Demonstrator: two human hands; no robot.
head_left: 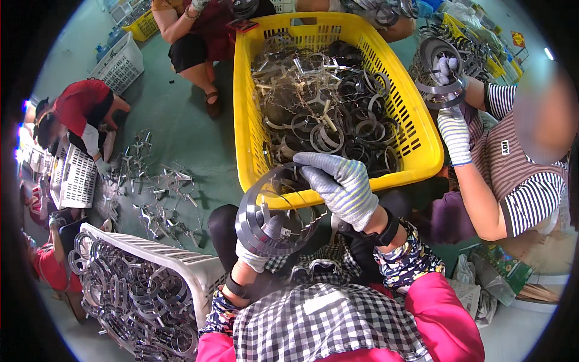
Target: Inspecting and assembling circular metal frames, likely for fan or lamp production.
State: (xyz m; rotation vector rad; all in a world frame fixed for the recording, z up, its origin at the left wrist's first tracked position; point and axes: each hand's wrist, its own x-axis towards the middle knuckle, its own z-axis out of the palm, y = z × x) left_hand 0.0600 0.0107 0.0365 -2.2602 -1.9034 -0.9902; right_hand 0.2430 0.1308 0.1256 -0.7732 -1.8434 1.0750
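In front of my lap I hold a shiny dark metal ring [247, 224], made of wide curved bands with small light fittings inside. My left hand [260, 248], in a pale grey work glove, is closed on its lower side, with fingers reaching inside the ring. My gloved right hand [344, 188] bends over the top, its fingertips pinching the thin upper edge of the band. Just beyond both hands stands a yellow plastic basket [243, 127], heaped with dark metal rings [327, 137], pale metal brackets and thin curled wires.
To my left stands a white basket [199, 274] full of shiny rings. Metal brackets [163, 211] lie scattered on the green floor. A co-worker [531, 175] at right holds similar rings [440, 66]. Another person [81, 111] bends over at far left; someone sits beyond the yellow basket.
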